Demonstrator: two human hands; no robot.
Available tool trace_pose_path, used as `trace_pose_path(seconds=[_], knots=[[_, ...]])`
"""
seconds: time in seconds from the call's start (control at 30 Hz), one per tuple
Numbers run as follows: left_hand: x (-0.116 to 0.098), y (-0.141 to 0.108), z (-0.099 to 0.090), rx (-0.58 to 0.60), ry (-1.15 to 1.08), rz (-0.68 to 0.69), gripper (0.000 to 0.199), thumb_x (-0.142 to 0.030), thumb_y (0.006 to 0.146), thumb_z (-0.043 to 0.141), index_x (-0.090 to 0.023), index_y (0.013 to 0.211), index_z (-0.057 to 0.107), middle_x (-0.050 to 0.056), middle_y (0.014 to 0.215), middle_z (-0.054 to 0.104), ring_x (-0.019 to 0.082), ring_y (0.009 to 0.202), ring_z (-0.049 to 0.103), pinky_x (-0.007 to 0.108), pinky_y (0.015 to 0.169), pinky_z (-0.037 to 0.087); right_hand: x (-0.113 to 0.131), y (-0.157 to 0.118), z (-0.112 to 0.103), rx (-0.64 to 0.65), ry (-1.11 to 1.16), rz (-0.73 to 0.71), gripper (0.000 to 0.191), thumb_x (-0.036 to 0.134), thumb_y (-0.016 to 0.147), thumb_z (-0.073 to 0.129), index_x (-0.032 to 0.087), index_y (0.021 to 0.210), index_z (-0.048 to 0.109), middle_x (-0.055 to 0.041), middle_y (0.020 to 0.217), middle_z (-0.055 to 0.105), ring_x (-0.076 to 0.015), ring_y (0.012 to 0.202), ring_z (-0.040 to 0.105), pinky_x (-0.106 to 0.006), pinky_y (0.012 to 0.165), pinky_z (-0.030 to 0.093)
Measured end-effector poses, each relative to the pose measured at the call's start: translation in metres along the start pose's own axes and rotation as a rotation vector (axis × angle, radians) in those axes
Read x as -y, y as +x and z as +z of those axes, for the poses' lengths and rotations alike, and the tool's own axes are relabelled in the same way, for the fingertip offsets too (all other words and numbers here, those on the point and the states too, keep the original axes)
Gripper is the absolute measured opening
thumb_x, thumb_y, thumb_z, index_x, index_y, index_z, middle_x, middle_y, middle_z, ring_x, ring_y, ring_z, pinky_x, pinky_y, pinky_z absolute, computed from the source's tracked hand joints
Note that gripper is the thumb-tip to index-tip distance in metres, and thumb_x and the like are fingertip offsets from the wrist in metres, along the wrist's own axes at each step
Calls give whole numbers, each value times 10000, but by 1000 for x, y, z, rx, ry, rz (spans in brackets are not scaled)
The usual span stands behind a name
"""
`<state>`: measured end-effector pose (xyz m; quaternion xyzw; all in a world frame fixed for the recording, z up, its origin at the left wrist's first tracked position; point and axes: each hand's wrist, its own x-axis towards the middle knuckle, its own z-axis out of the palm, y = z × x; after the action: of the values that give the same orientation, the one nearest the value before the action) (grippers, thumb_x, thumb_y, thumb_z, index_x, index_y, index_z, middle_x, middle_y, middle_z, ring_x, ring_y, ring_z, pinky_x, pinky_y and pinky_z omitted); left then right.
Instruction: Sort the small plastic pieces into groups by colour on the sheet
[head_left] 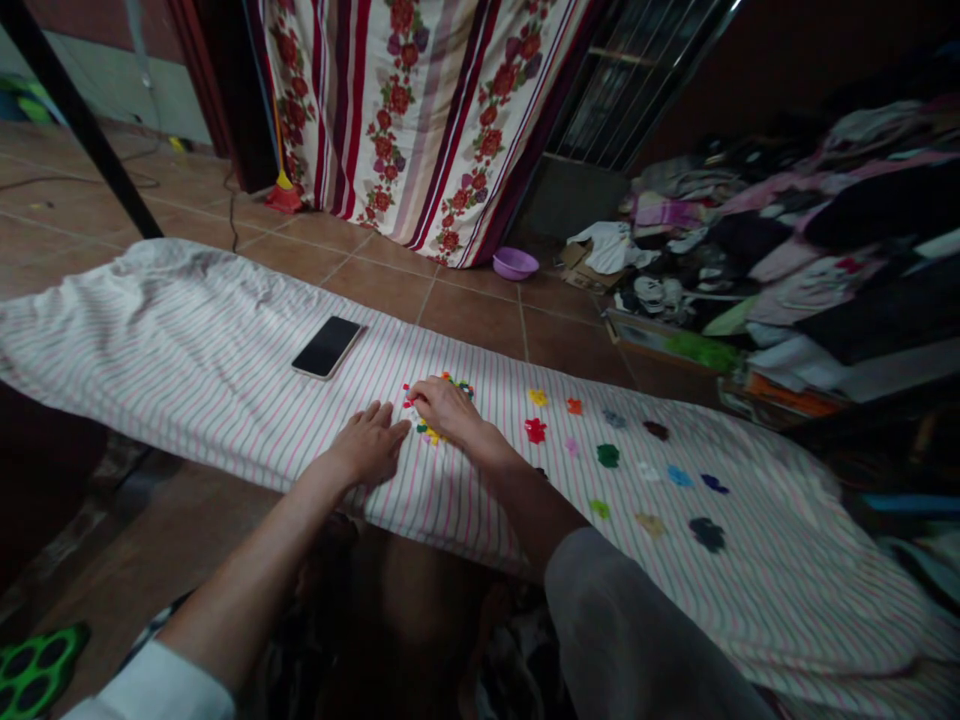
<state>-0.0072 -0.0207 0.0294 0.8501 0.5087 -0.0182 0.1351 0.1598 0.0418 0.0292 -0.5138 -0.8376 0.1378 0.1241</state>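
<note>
"One striped cloth; why so broad?"
"It gives everything room. Left hand lies fingers apart, likely steadying it; right hand curls over mixed pieces, left of centre, its grip too small to tell."
"The small piles, right?"
"Spaced by colour, avoiding mixing."

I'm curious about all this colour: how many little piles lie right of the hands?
Yellow, orange: 2
Red, pink: 2
Dark green, lime: 2
Light blue, dark blue: 2
White, grey, tan: 3
Brown, slate, near-black (partly hidden): 3
Total: 14
</note>
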Motion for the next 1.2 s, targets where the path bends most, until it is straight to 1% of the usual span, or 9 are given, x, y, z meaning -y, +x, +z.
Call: trace_pose_path(seconds=[0.13, 0.23, 0.33, 0.4, 0.57, 0.63, 0.7, 0.93, 1.2], knots=[[4, 0, 3, -51, 10, 17, 409, -215, 924, 356, -217, 1289, 541, 156, 1396, 493, 310, 1329, 430, 507, 1042, 408, -5, -15, 5, -138, 245, 27, 200, 117, 813, 511, 192, 904, 673, -34, 880, 689, -149, 827, 614, -282, 793, 451], [6, 2, 7, -72, 10, 2, 417, -215, 927, 339, -215, 1296, 534, 155, 1412, 483, 315, 1336, 420, 504, 1035, 407, -9, -35, 8, -207, 486, 112, 166, 179, 789, 522, 197, 891, 652, -2, 808, 675, -129, 732, 614, -259, 716, 475], [4, 3, 15, -107, 42, -58, 440, -223, 926, 331, -186, 1333, 493, 170, 1443, 454, 329, 1375, 367, 511, 1051, 373, -18, -58, 9, -255, 660, 190, 150, 240, 758, 537, 196, 868, 629, 3, 798, 663, -132, 727, 621, -261, 694, 490], [-1, 3, 22, -181, 78, -129, 456, -249, 928, 336, -155, 1357, 462, 181, 1464, 430, 333, 1399, 330, 514, 1079, 330, -26, -75, 6, -282, 719, 238, 147, 255, 726, 554, 194, 846, 614, 3, 775, 652, -138, 720, 620, -272, 696, 499], [-18, 0, 40, -386, 107, -264, 496, -316, 942, 311, -79, 1345, 478, 243, 1453, 430, 363, 1391, 342, 539, 1098, 286, -47, -117, -10, -365, 760, 326, 147, 282, 685, 589, 202, 808, 596, -9, 747, 637, -144, 705, 609, -287, 687, 513], [-21, -2, 44, -470, 110, -253, 485, -312, 941, 297, -108, 1333, 497, 218, 1444, 455, 342, 1386, 359, 530, 1100, 288, -52, -135, -16, -401, 761, 343, 140, 279, 679, 596, 207, 800, 590, -2, 733, 628, -141, 693, 601, -284, 675, 513], [-22, -5, 45, -511, 88, -260, 473, -304, 932, 304, -127, 1315, 518, 193, 1431, 479, 318, 1374, 383, 501, 1102, 301, -55, -154, -19, -434, 760, 356, 137, 272, 680, 594, 211, 803, 587, 8, 729, 622, -135, 687, 595, -282, 680, 513], [-23, -8, 42, -548, 67, -258, 443, -289, 898, 350, -157, 1268, 554, 180, 1383, 522, 311, 1323, 431, 502, 1075, 331, -69, -209, -27, -486, 764, 437, 181, 256, 717, 560, 208, 879, 626, 3, 767, 641, -129, 705, 599, -276, 700, 508], [-28, -7, 41, -534, 140, -260, 443, -285, 903, 320, -122, 1240, 555, 196, 1370, 516, 315, 1287, 450, 474, 1057, 339, -99, -251, -35, -615, 748, 510, 215, 331, 705, 589, 210, 878, 633, -24, 793, 657, -155, 741, 623, -313, 741, 527]])
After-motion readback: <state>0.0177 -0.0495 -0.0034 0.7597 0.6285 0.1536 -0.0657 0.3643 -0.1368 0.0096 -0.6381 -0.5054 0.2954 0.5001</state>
